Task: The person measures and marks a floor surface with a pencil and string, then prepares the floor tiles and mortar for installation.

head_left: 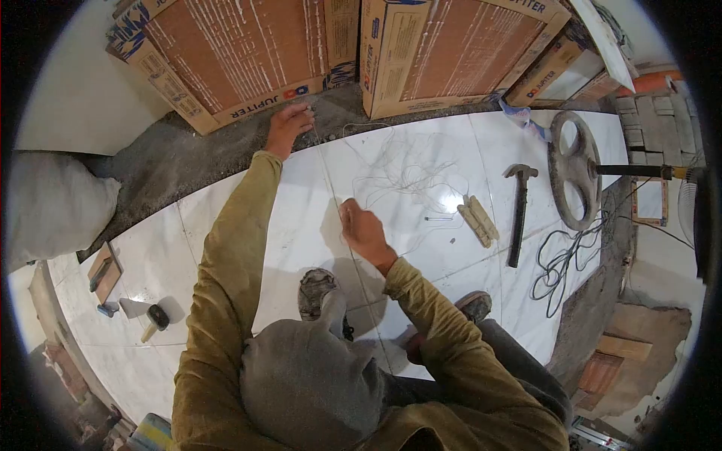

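My left hand (289, 128) reaches over the far edge of the white tiled floor (226, 218), its fingers pinched on a thin string. My right hand (364, 231) is closed in a fist lower down, above a tile joint, and the string appears to run between the two hands. A loose tangle of pale string (410, 177) lies on the tiles to the right. Near it are a nail or thin metal pin (438, 219), two short wooden sticks (478, 222) side by side, and a claw hammer (519, 214).
Jupiter tile boxes (241, 60) stand along the back on dark mortar (173, 158). To the right are a round mixer head (575, 169) and a coiled cable (564, 263). A rubber mallet (156, 322), a trowel-like float (104, 273) and a white sack (60, 207) are at left.
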Demonstrator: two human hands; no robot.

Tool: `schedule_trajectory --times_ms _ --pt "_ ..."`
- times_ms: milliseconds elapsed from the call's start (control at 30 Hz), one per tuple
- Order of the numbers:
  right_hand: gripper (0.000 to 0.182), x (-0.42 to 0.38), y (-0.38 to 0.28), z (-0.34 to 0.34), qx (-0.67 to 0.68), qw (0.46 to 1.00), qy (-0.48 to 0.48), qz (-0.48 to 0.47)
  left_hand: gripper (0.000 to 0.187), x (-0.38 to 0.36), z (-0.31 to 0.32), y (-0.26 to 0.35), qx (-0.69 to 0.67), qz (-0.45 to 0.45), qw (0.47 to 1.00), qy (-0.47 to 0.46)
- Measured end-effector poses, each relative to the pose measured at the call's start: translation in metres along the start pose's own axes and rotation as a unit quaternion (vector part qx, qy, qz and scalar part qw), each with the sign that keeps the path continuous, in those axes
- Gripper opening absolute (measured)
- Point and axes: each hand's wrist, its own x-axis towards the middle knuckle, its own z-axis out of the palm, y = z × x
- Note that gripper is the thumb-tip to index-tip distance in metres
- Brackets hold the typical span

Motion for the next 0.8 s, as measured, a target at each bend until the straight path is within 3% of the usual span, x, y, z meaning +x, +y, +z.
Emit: schedule_trajectory --times_ms 300,600,800 --pt "0.014 -0.025 -0.004 0.018 -0.033 0.999 0.002 -0.015 0.043 -0.007 0.003 0.0 -0.009 0.025 0.999 0.023" --pt "0.015 -0.038 0.01 0.004 -0.016 0.999 0.043 -0.004 0.04 -0.002 0.007 -0.001 -0.042 -0.011 0.997 0.06" --pt "0.015 -0.041 0.015 0.004 -0.031 0.999 0.028 -0.003 0.04 0.001 0.007 0.0 0.011 -0.025 0.998 0.052"
